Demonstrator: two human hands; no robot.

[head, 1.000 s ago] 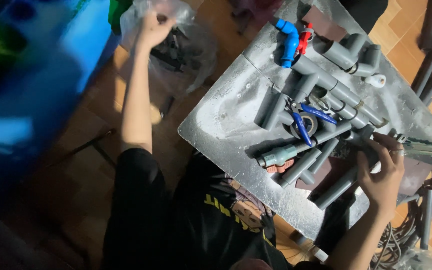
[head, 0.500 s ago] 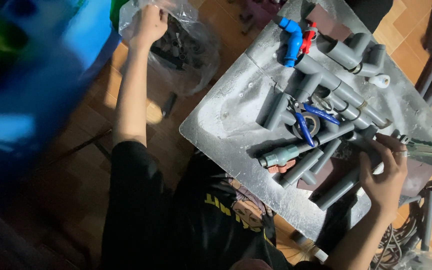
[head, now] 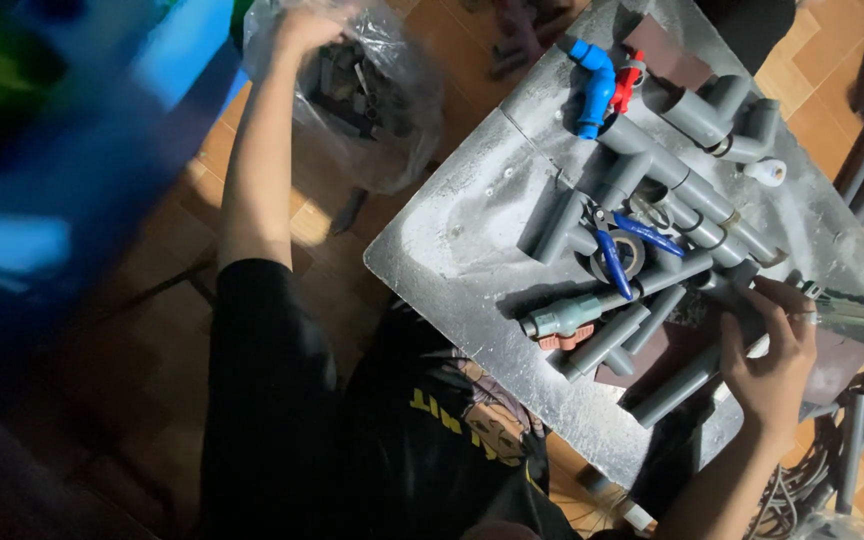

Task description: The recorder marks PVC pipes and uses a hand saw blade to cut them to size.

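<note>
My left hand [head: 307, 22] reaches up to the open top of a clear plastic bag [head: 397, 130] on the floor, fingers curled in the plastic at its rim. The bag holds several dark pipe fittings [head: 352, 85]. My right hand [head: 774, 352] lies at the right edge of a dusty metal tabletop [head: 452, 240], fingers curled over the end of a grey pipe [head: 677, 385]. Beside it lie more grey pipes and tees [head: 692, 190], blue-handled pliers [head: 617, 255] and a grey valve [head: 562, 320].
A blue elbow [head: 592, 85] and a red valve [head: 630, 80] sit at the table's far end, a small white roll [head: 770, 172] nearby. A green-handled tool [head: 852, 312] lies past my right fingers. A blurred blue object [head: 52, 150] fills the left. Cables [head: 792, 490] hang lower right.
My left hand has moved up and slightly right, from beside the bag to its open top. My right hand stays on the pipe.
</note>
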